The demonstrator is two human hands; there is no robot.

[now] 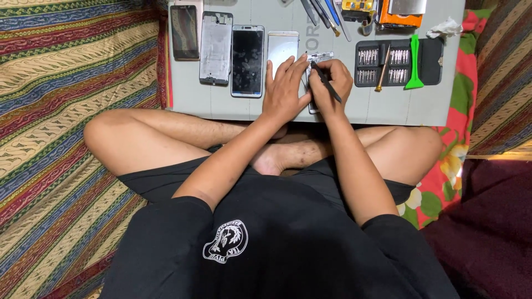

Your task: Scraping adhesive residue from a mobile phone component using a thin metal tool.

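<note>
Grey work board (221,105) sits across the person's crossed legs, w/ striped woven cloth (55,83) spread over the floor to the left and a flowered red-green cloth (460,99) at the right. Right hand (332,83) is closed round a thin black tool (326,83), pen-style grip, tip pointing down at an opened phone body (320,57) lying on the board. Most of that phone is hidden under the two hands; only its top end shows. Left hand (285,88) lies flat, fingers spread and not curled round anything, pressing on the phone's left edge and touching the right hand.

Just left of the hands is a row of phone parts: a pale back cover (281,47) right by the left fingertips, then a dark screen panel (247,61), an empty grey frame (215,47), and a dark phone (184,32) at the far end. Right of the hands, near but apart, is a black bit case (429,61) lying open, w/ a brass-handled driver (382,69) and a green pry tool (414,63) resting on it. More tools (327,14) lie along the board's top edge, and a white crumpled tissue (445,27) sits at the corner.
</note>
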